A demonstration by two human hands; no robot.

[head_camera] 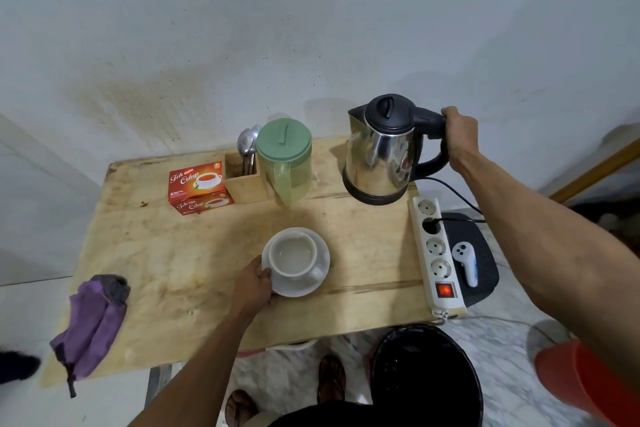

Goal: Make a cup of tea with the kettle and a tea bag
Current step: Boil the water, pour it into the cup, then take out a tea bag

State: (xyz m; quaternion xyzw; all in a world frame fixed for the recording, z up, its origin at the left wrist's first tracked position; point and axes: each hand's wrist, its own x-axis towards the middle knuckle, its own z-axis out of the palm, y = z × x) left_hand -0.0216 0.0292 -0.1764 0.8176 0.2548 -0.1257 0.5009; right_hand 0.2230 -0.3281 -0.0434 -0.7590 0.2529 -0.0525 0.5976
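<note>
A steel kettle (379, 156) with a black lid stands upright on its base at the back right of the wooden table (180, 253). My right hand (459, 137) is closed around its black handle. A white cup (293, 255) holding clear water sits on a white saucer (320, 276) in the middle of the table. My left hand (258, 282) grips the saucer's left rim. Two red tea boxes (197, 187) are stacked at the back left. No tea bag shows in the cup.
A green lidded pitcher (285, 159) and a wooden spoon holder (244, 180) stand between the boxes and the kettle. A white power strip (434, 253) with a lit switch lies on the right edge. A purple cloth (93, 319) hangs front left. A black bin (426, 378) stands below.
</note>
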